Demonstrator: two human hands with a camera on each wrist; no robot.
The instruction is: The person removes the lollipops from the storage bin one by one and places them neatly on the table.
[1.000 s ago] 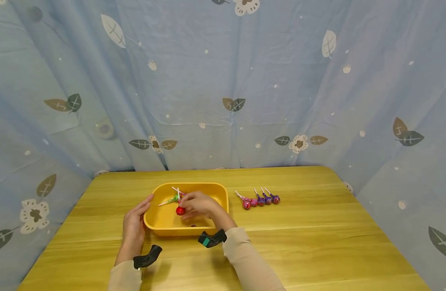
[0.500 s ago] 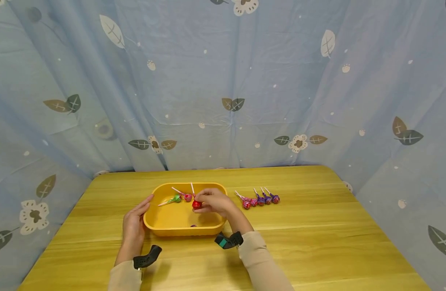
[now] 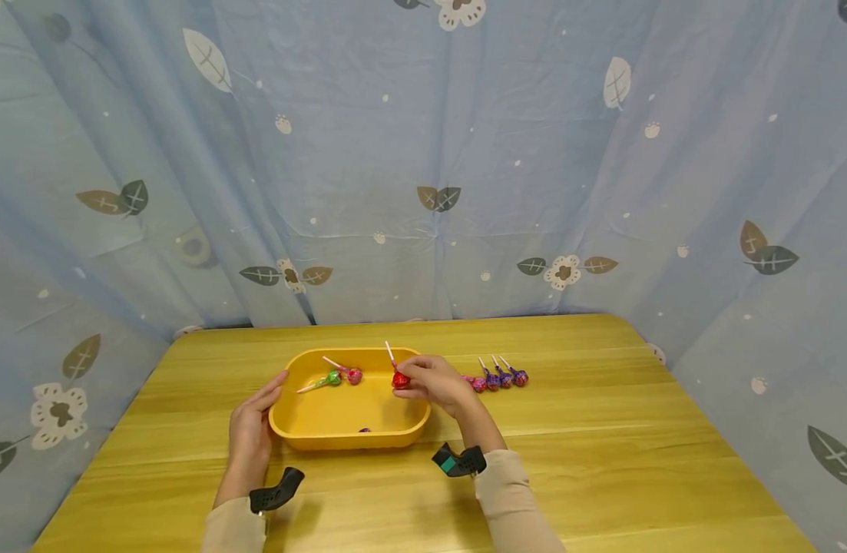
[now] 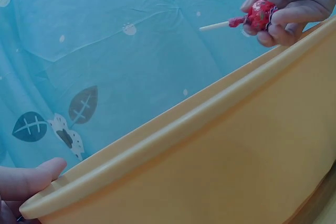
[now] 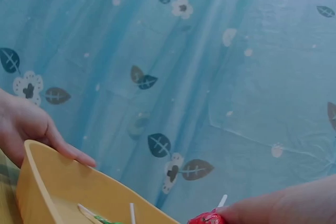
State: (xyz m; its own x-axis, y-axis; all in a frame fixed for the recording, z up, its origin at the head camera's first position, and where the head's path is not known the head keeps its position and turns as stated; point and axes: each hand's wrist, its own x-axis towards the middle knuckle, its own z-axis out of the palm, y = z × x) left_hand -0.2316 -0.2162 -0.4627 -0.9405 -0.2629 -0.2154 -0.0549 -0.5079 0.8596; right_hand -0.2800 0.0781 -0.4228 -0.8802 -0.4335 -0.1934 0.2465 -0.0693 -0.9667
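Centrally, right hand [image 3: 437, 383] pinched a red lollipop [image 3: 399, 381], at lower left, left hand [image 3: 252, 427] touched yellow tray [image 3: 347, 442], fingers extended

We see a curtained-off work spot: patterned blue curtain [image 3: 354, 177] behind and on both sides, wood-grain table [image 3: 617, 453] within. We can't tell home, lab or office.

The tray [image 3: 354, 442] is open above; lollipops [image 3: 493, 381] obstruct rightward.
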